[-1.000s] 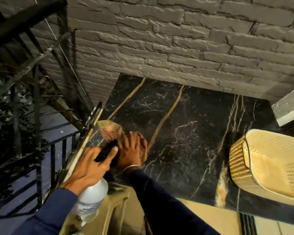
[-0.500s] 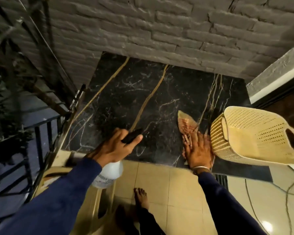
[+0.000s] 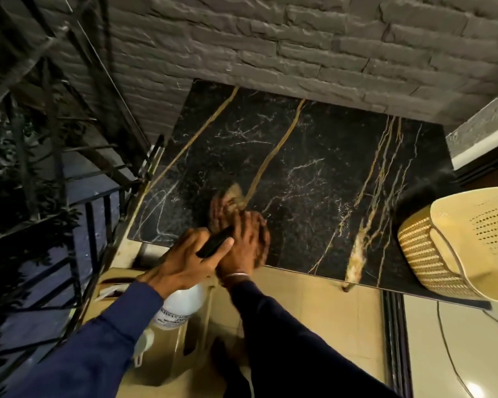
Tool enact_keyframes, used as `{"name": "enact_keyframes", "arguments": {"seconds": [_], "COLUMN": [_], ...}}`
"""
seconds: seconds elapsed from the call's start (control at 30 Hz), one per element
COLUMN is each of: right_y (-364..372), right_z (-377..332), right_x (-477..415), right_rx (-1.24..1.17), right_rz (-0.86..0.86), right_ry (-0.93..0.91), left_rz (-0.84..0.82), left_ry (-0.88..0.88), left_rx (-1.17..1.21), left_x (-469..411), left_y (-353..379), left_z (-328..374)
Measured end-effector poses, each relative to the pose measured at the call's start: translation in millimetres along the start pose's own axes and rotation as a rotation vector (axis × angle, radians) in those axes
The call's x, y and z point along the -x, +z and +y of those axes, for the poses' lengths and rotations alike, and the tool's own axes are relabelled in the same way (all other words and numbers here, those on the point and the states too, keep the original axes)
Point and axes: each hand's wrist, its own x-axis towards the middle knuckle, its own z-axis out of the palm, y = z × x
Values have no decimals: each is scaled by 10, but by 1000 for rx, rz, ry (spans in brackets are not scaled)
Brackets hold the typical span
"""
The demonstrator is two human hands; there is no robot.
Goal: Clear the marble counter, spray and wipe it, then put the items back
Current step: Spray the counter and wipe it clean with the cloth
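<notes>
The black marble counter [image 3: 314, 156] with gold veins lies against a grey stone wall. My right hand [image 3: 246, 239] presses flat on a brownish cloth [image 3: 232, 198] near the counter's front left; the cloth is motion-blurred. My left hand [image 3: 189, 258] grips a white spray bottle [image 3: 179, 307] by its black trigger head, just off the counter's front edge, touching my right hand.
A cream perforated plastic basket [image 3: 454, 242] lies tipped at the counter's right end. A beige plastic stool [image 3: 167, 354] stands below the bottle. Black metal railing [image 3: 78, 214] runs along the left. Tiled floor [image 3: 314, 317] lies below the counter.
My right hand has swept the cloth from beside the basket back to the counter's front left. The left hand with the bottle stays at the front edge.
</notes>
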Motion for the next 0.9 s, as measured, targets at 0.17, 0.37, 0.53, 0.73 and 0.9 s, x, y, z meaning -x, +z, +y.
{"name": "enact_keyframes", "arguments": {"seconds": [0.17, 0.37, 0.53, 0.73, 0.9], "right_y": [321, -250, -624, -408, -38], "right_z": [-118, 960, 2035, 1507, 348], "right_x": [-78, -259, -140, -202, -285], "right_rx": [-2, 212, 390, 310, 394], "right_rz": [-235, -110, -63, -17, -137], "right_ry": [-178, -23, 260, 371, 100], "left_rz": [10, -36, -51, 27, 108], "left_ry": [43, -34, -5, 75, 73], "left_rx": [-20, -76, -70, 17, 68], "left_x": [56, 11, 45, 32, 63], "left_y": [-94, -128, -149, -227, -346], "left_z": [-102, -91, 95, -53, -278]}}
